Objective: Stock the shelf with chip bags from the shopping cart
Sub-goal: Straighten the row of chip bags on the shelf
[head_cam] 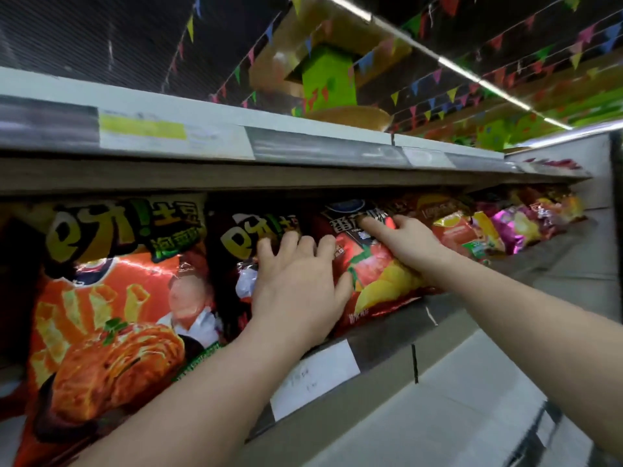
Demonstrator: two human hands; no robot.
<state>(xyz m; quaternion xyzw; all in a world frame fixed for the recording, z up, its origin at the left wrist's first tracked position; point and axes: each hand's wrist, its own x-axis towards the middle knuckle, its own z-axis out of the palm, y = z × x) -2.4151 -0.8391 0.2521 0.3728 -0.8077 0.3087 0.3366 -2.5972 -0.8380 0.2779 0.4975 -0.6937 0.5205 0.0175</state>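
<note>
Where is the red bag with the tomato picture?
The red tomato chip bag stands on the shelf mid-picture, both hands on it: left hand, right hand.
</note>
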